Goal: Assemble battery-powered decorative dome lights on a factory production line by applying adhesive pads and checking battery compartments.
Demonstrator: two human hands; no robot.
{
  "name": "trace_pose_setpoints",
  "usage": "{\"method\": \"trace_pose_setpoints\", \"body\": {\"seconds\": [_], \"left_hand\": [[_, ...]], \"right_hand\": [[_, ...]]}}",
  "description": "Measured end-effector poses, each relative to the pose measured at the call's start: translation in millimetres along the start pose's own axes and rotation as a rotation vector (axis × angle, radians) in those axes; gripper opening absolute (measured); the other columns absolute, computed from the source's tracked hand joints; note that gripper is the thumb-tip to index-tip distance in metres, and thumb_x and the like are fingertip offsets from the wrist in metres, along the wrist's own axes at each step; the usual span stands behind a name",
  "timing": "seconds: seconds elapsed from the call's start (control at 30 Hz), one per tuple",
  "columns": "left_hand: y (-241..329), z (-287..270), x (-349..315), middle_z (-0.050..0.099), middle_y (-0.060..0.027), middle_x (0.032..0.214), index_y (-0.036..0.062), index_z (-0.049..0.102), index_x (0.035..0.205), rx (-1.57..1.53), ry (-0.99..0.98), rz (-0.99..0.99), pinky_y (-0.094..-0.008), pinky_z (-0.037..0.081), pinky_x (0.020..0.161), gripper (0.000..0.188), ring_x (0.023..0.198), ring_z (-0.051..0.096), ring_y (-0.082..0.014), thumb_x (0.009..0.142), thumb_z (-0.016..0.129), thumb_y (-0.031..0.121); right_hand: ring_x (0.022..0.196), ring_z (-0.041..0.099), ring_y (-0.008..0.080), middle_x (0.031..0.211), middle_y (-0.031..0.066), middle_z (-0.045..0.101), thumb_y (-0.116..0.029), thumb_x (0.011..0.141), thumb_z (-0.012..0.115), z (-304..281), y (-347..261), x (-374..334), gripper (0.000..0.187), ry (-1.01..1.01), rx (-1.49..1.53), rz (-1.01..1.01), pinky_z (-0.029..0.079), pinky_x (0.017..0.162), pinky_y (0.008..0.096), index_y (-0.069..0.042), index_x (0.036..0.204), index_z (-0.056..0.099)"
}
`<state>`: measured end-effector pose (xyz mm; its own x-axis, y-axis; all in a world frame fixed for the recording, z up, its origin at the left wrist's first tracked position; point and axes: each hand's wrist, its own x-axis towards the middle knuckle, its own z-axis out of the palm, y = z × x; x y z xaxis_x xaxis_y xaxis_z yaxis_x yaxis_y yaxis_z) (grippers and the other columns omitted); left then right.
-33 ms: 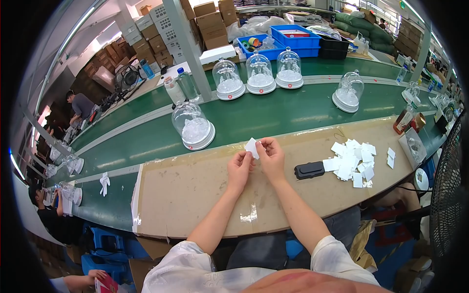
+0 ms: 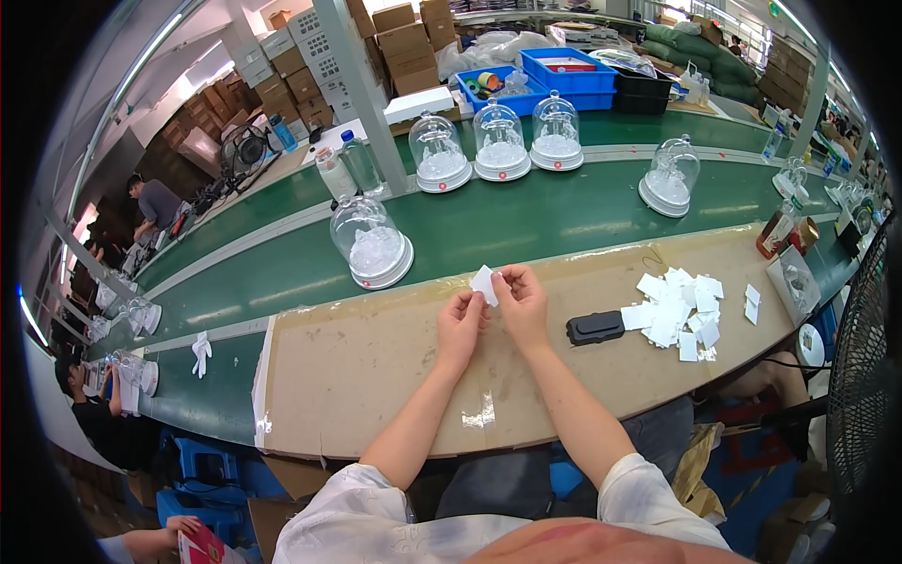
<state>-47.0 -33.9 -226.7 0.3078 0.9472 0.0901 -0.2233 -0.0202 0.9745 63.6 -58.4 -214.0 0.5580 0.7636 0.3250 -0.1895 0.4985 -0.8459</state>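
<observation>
Above the cardboard sheet (image 2: 376, 376), a small white card (image 2: 484, 283) is held upright between my two hands. My left hand (image 2: 459, 327) pinches its lower edge with curled fingers. On its right side, the thumb and fingers of my right hand (image 2: 521, 303) close on the same card. Right of my hands lies a black oblong case (image 2: 595, 328), its right end touching a loose heap of white cards (image 2: 672, 315). Beyond my left hand, on the green belt, stands a clear dome (image 2: 369, 240) on a white round base.
Several more domes (image 2: 501, 141) stand farther back on the green belt (image 2: 526, 211). Bottles (image 2: 362, 162) stand beside a grey post. A white glove (image 2: 201, 354) lies at left. Blue crates (image 2: 568, 80) are behind; a black fan (image 2: 857, 367) rises at the right edge.
My hands and the card look the same. At the lower left, another person's hand with a red-and-white thing has shifted slightly.
</observation>
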Motion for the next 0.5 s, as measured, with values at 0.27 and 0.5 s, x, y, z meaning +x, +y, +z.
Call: {"method": "trace_pose_setpoints", "body": {"seconds": [0.27, 0.5], "left_hand": [[3.5, 2.7, -0.7, 0.061, -0.0007, 0.077, 0.0040, 0.060, 0.094, 0.005, 0.007, -0.001, -0.0198, 0.040, 0.053, 0.015, 0.061, 0.052, -0.0052, 0.097, 0.058, 0.019], [1.4, 1.6, 1.3, 0.060, -0.0005, 0.076, 0.0054, 0.058, 0.092, -0.051, -0.005, 0.032, -0.0193, 0.038, 0.052, 0.019, 0.058, 0.050, -0.0045, 0.099, 0.054, 0.023]], "right_hand": [[0.070, 0.054, 0.0017, 0.085, -0.0007, 0.061, -0.007, 0.091, 0.066, -0.6, 1.4, -0.2, 0.011, -0.002, 0.005, 0.006, 0.043, 0.059, 0.0170, -0.002, 0.097, 0.058], [0.070, 0.053, 0.0014, 0.084, -0.0011, 0.060, -0.007, 0.091, 0.066, -1.4, 2.9, -0.5, 0.010, -0.024, 0.015, 0.007, 0.043, 0.059, 0.0168, -0.002, 0.096, 0.058]]}}
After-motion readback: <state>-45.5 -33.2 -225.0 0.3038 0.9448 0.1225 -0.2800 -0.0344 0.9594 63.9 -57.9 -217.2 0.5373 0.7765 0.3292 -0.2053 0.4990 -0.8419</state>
